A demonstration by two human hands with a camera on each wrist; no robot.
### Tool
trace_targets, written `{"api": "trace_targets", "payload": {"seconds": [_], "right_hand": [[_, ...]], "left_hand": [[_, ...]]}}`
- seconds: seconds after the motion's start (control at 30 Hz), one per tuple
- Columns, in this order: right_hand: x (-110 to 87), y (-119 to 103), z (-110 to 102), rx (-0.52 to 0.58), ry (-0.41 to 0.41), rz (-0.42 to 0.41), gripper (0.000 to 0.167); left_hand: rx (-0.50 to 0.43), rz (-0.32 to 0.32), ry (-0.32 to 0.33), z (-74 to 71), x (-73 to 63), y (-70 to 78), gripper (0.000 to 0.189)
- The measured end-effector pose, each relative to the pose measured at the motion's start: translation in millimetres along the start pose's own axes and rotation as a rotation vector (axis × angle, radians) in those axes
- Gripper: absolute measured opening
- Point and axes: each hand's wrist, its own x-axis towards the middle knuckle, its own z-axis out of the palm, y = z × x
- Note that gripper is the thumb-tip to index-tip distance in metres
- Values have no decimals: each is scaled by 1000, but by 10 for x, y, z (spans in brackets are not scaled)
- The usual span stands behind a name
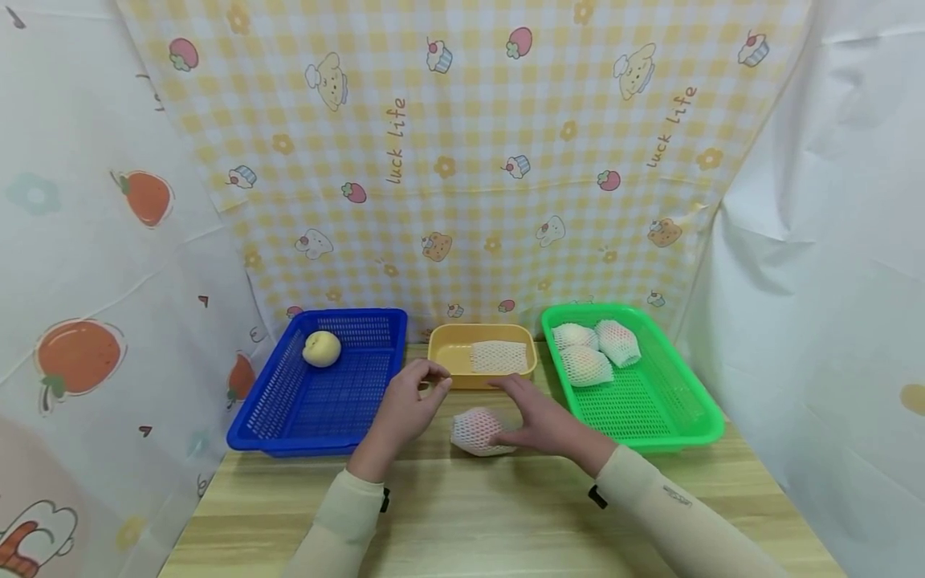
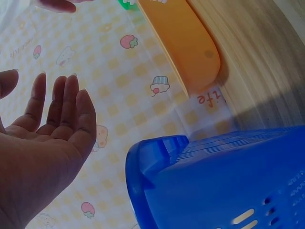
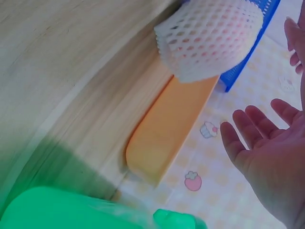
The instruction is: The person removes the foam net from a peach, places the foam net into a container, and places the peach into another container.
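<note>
A peach in a white foam net sleeve (image 1: 477, 432) lies on the table between the hands. My right hand (image 1: 538, 421) hovers at its right side, fingers spread; in the head view the thumb overlaps the net, and contact cannot be told. In the right wrist view that hand (image 3: 271, 148) has its fingers extended, with the netted peach (image 3: 209, 40) apart from them. To the left, my left hand (image 1: 408, 405) is raised in front of the yellow tray, holding nothing. Its fingers (image 2: 69, 102) look relaxed in the left wrist view.
At the left stands a blue basket (image 1: 249, 413) with one bare pale peach (image 1: 321, 349). A yellow tray (image 1: 441, 376) at the back middle holds flat foam nets (image 1: 499, 356). The green basket (image 1: 704, 417) at the right contains several netted peaches (image 1: 587, 366). Patterned cloth (image 1: 462, 201) hangs behind.
</note>
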Motion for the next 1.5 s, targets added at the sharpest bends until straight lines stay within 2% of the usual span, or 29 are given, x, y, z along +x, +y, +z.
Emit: {"api": "trace_targets", "payload": {"seconds": [0.23, 0.57, 0.9, 1.23, 1.5], "right_hand": [[-52, -4, -20, -6, 22, 30, 93], [-93, 78, 134, 72, 35, 116, 102], [-55, 283, 416, 206, -71, 199, 119], [81, 440, 619, 241, -143, 224, 110], [112, 360, 617, 331, -143, 235, 95]], "left_hand": [[-11, -1, -11, 18, -10, -33, 8], [-6, -14, -23, 64, -37, -46, 5], [-5, -32, -39, 66, -31, -31, 6], [1, -30, -52, 62, -42, -25, 5], [-1, -39, -45, 64, -42, -38, 6]]}}
